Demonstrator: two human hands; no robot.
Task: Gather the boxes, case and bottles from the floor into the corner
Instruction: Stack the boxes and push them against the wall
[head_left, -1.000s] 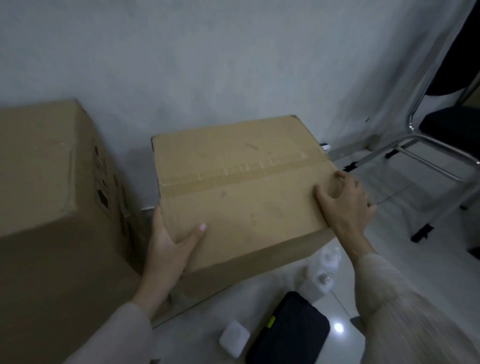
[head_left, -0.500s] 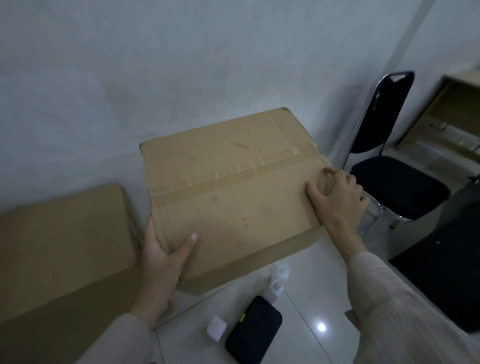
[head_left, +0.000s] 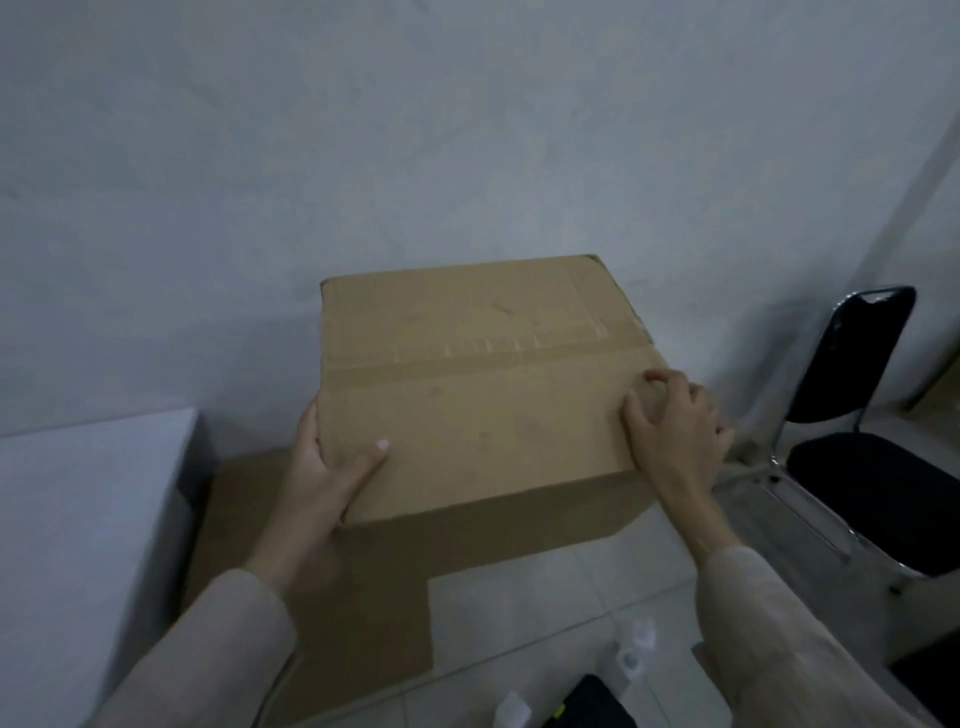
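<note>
A taped brown cardboard box (head_left: 483, 384) is held up in front of the grey wall. My left hand (head_left: 327, 467) grips its near left corner, thumb on top. My right hand (head_left: 675, 431) clasps its near right edge, fingers curled on the top. Below it a second, larger cardboard box (head_left: 332, 613) stands on the floor. At the bottom edge lie a black case (head_left: 592, 709), two small clear bottles (head_left: 636, 649) and a small white box (head_left: 511, 709) on the tiles.
A white cabinet or block (head_left: 78, 545) stands at the left beside the lower box. A black chair (head_left: 862, 447) with chrome legs stands at the right. Pale floor tiles (head_left: 545, 608) show between the boxes and the chair.
The held box has risen and shifted right in view, above the lower box. The view has lifted, so the case and bottles have slid to the bottom edge. Both hands keep their grip.
</note>
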